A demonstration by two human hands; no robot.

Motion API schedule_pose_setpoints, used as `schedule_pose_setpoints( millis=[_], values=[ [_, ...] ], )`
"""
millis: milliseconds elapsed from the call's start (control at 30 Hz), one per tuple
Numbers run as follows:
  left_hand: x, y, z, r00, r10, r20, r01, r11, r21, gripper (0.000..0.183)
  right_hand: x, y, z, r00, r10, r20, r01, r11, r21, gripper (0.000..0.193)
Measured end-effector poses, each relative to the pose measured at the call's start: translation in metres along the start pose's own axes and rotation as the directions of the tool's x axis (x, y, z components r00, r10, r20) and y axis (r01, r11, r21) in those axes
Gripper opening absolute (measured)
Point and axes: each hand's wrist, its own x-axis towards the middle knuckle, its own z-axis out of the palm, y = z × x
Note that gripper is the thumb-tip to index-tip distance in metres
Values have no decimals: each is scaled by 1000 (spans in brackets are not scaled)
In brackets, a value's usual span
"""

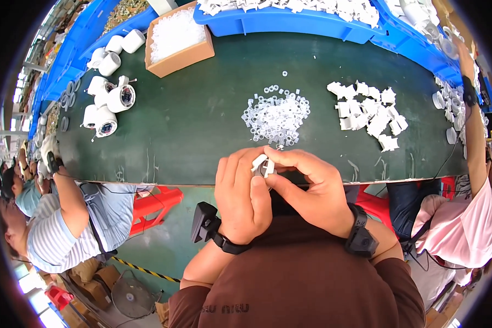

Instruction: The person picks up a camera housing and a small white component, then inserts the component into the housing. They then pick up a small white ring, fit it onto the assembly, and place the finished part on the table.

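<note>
My left hand (pixel 239 191) grips a small white plastic part (pixel 261 162) with a dark middle, just over the near edge of the table. My right hand (pixel 315 185) pinches the same part from the other side with thumb and forefinger. What the dark piece is, I cannot make out. Just beyond my fingers lies a pile of small translucent rings (pixel 279 117). To the right of that pile are loose white plastic brackets (pixel 376 112), similar in colour to the held part.
White camera-like housings (pixel 106 104) stand at the left, near a cardboard box (pixel 180 57) of translucent pieces. Blue bins (pixel 290 24) line the far edge of the green table (pixel 191 126). People work at both sides; a co-worker's arm (pixel 475 136) reaches along the right.
</note>
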Motion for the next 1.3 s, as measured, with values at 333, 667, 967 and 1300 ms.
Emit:
schedule_pose_setpoints(
  millis=[333, 667, 967, 1300],
  values=[
    [-2, -2, 6, 999, 44, -6, -43, 996, 80, 34, -7, 17, 15, 977, -155, -145, 136, 982, -129, 43],
    [-5, -12, -11, 996, 91, 10, -91, 996, -7, 24, -13, 7, -22, 996, 53, 65, -52, 999, -13, 26],
    [10, 4, -4, 982, 108, 157, -132, 980, 150, 32, 13, 21, -46, 976, -41, -215, -59, 896, -441, 15],
    [11, 6, -2, 986, 85, 143, -106, 984, 145, 33, 22, 29, -43, 968, -165, -189, 50, 865, -499, 13]
  ],
)
